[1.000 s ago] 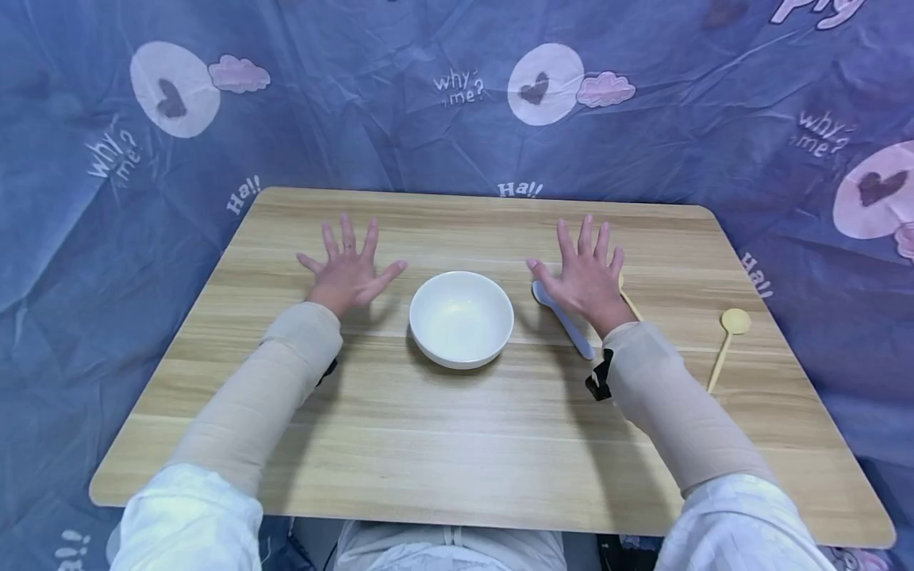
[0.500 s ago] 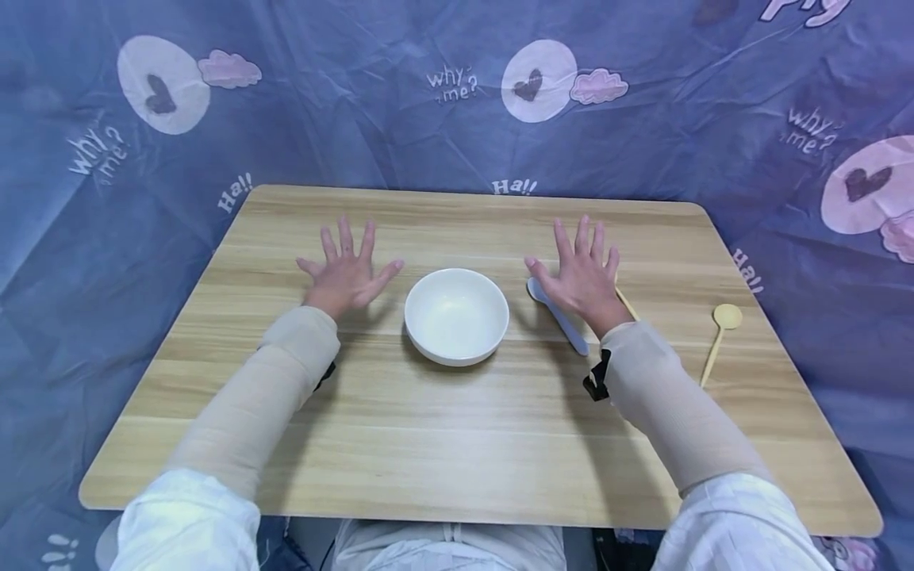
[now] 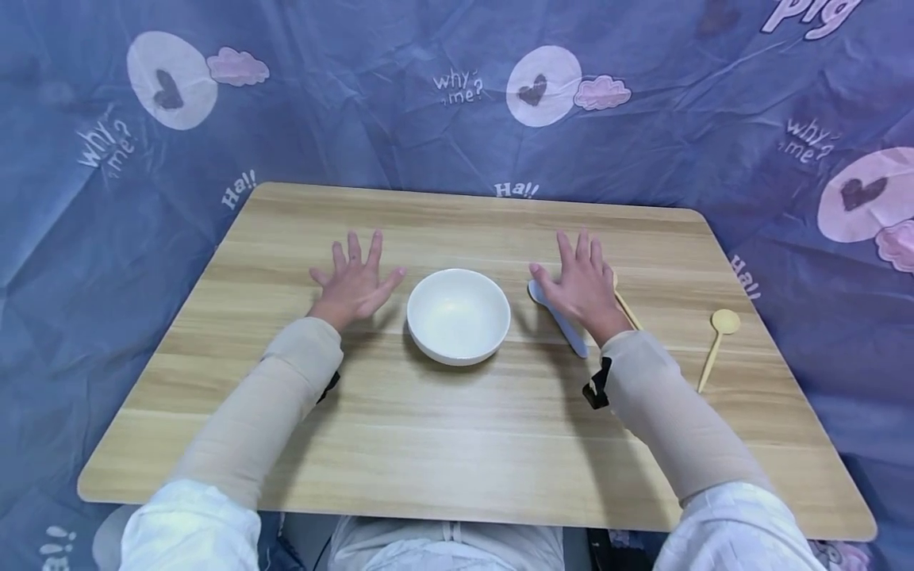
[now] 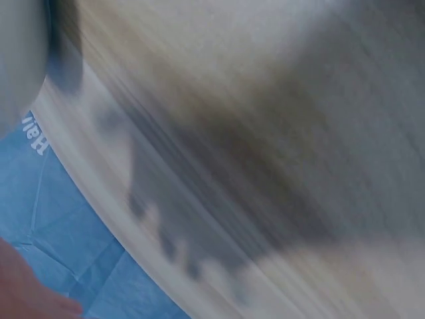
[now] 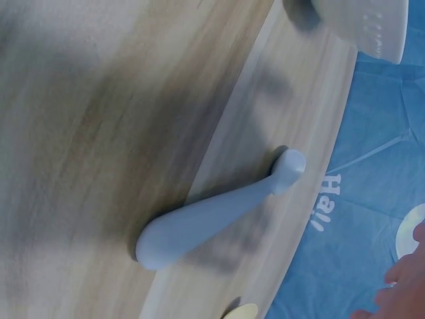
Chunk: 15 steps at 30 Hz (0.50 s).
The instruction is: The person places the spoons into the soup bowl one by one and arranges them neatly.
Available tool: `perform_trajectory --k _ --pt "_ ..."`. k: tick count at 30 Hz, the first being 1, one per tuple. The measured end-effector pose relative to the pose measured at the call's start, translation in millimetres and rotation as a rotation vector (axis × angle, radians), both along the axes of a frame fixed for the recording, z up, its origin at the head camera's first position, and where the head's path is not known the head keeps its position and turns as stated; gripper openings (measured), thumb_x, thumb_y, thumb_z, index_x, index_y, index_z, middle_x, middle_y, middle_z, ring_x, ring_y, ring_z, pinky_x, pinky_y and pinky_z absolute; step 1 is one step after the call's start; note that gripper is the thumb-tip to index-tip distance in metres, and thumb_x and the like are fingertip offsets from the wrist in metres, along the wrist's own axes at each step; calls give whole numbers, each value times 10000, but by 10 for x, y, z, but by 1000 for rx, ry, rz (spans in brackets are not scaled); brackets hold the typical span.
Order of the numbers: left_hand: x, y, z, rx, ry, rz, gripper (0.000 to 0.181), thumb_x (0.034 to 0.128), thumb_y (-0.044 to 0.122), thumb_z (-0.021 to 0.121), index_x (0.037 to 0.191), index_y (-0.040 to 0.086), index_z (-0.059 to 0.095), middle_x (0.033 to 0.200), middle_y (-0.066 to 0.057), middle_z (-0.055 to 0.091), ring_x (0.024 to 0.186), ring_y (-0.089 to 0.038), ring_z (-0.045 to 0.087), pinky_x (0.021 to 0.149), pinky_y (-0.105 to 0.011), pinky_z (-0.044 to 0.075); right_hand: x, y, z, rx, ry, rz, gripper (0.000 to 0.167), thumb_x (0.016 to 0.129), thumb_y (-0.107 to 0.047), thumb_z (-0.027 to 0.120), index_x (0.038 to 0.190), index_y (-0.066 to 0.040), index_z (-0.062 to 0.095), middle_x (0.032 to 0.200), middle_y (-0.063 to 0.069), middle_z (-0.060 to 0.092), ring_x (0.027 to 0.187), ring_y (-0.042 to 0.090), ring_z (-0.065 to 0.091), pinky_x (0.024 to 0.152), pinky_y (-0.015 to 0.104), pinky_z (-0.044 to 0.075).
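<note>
Between the two hands a white bowl [image 3: 458, 317] stands upright on the wooden table. To its left hovers my left hand [image 3: 350, 289], fingers spread, holding nothing. On the other side my right hand [image 3: 581, 289] is also spread and empty, above a pale blue spoon [image 3: 571, 333] that it partly covers in the head view. The right wrist view shows that blue spoon [image 5: 206, 222] whole on the tabletop, apart from the hand. Close by the right hand lies a yellow spoon [image 3: 628, 309], partly hidden by the hand and wrist.
Farther right on the wooden table [image 3: 457, 444] lies another yellow spoon [image 3: 721, 337], its handle end near the right sleeve. A blue printed cloth [image 3: 393, 103] hangs behind and around the table.
Both hands have dipped slightly, their fingertips coming a little nearer to me. The bowl and spoons stay in place; the head view shifts a little.
</note>
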<state>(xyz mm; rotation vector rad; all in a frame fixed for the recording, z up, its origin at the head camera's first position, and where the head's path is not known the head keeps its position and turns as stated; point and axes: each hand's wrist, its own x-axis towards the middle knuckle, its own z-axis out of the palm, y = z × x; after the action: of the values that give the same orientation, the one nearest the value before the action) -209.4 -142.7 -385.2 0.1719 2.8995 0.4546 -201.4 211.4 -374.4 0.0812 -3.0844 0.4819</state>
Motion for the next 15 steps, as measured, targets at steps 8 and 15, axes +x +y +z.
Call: perform_trajectory --k 8,15 --pt "47 67 -16 51 11 0 858 838 781 61 1488 271 -172 1549 -259 -42 1390 -502 4 928 -815 56 36 14 -1 -81 -52 -44 805 913 -660 267 1531 -196 44 1561 229 8 1411 424 102 1027 658 245" --pt "86 140 -86 177 5 16 777 923 673 172 1510 249 -112 1549 -253 69 1391 -479 104 1014 -740 116 53 14 -22 -125 -140 -87 771 930 -633 263 1531 -199 52 1572 185 43 1393 445 154 1010 683 240"
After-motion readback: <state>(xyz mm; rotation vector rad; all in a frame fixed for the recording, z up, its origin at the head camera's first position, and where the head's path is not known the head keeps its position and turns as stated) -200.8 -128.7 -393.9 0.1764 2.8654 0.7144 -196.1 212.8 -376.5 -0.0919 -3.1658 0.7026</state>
